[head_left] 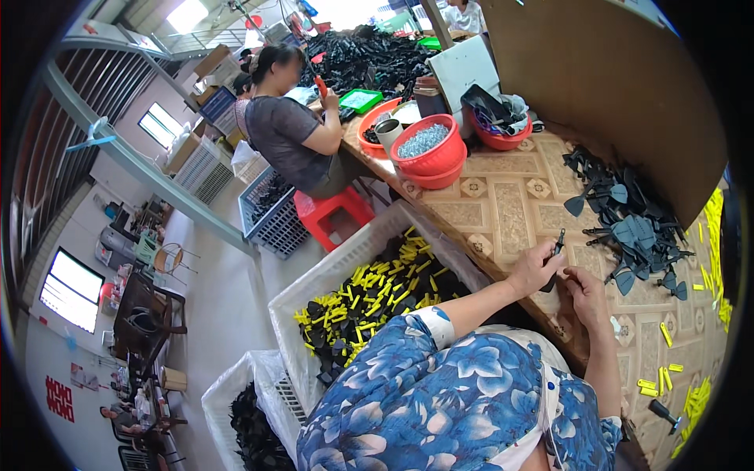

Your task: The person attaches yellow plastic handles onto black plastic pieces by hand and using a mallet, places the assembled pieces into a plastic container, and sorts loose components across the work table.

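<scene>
Near the table's front edge, my left hand (534, 269) is closed round a black plastic part (559, 242). The part's slim end sticks up above the fingers, and a dark wider piece shows below them. Close beside it is my right hand (583, 294), its thumb and fingertips drawn together at the part's lower end. Whatever those fingertips pinch is too small to make out. To the right lies a pile of dark, paddle-shaped plastic parts (632, 231). Several loose yellow strips (666, 335) rest on the table nearer to me.
Left of the table edge, a white crate (287, 314) holds yellow-and-black pieces; another white crate (228, 385) holds black ones. Red tubs (440, 169) with small metal pieces stand on the table. A brown board (597, 86) rises behind. A co-worker (290, 125) sits at the far left.
</scene>
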Tool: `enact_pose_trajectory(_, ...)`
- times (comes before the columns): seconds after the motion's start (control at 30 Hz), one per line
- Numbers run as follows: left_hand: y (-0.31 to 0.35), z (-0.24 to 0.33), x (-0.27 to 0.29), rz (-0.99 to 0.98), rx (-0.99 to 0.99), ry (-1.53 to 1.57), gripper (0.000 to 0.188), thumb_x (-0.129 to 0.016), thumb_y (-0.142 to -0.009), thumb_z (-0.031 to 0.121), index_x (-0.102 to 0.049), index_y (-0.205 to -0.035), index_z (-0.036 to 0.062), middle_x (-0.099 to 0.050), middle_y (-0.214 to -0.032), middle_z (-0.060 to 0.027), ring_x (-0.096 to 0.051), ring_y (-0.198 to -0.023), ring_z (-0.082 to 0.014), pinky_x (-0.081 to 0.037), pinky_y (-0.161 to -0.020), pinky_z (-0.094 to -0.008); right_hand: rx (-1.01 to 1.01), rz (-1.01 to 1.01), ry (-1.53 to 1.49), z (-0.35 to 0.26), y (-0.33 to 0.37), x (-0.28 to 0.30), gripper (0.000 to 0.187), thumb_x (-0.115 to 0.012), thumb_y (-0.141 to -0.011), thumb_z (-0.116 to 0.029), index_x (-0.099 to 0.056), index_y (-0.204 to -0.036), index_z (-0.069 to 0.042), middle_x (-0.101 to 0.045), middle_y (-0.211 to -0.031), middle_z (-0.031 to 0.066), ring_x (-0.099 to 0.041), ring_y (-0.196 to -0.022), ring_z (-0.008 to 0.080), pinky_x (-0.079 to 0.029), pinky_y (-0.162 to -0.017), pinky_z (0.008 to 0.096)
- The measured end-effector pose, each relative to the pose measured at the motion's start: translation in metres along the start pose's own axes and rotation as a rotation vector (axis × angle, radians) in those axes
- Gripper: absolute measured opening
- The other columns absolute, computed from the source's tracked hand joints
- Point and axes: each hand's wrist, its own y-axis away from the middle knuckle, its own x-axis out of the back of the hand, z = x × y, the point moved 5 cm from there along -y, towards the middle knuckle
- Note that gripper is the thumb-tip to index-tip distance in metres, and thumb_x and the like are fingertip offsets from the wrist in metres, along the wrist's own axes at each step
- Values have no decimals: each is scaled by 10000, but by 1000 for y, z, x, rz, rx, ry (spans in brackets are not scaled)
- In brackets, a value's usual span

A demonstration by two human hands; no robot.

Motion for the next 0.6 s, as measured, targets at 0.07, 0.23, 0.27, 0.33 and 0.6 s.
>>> enact_pose_trajectory(0.07,0,4,1,13,-34,-32,165,-620,-953,166,-596,-957,2,-552,-656,-34,-492,-598,-77,-421,-551,-275,92,43,90,-8,2,1,232,-606,-890,6,-666,-1114,-1,-718,-986,174,-708,-901,301,-544,-798,354)
enact_pose_trajectory(0.23,-3,-3,-1,-10,-5,-39,163,-621,-953,159,-601,-981,0,-579,-671,-39,-518,-609,-79,-430,-557,-279,108,60,146,-9,2,0,228,-611,-881,10,-666,-1102,-3,-705,-1008,195,-691,-933,361,-545,-808,384)
enact_pose_trajectory(0.27,-4,-4,-2,-9,-21,-36,167,-622,-954,159,-602,-990,-2,-588,-678,-39,-527,-614,-80,-433,-558,-280,109,59,160,-9,2,0,227,-612,-877,13,-666,-1097,-3,-702,-1007,200,-687,-938,369,-544,-809,390)
enact_pose_trajectory(0.33,-5,-8,0,-24,-9,-59,170,-622,-954,158,-603,-1001,-4,-594,-684,-38,-531,-618,-80,-436,-563,-280,125,66,172,-12,1,0,226,-618,-872,14,-666,-1093,-2,-701,-1008,201,-684,-943,372,-543,-812,394)
enact_pose_trajectory(0.6,-6,-12,-2,-42,7,-29,174,-618,-957,154,-597,-1010,-10,-586,-700,-33,-509,-646,-71,-437,-590,-271,146,71,209,-16,3,0,233,-622,-861,20,-667,-1089,2,-697,-1010,209,-680,-951,376,-540,-820,398)
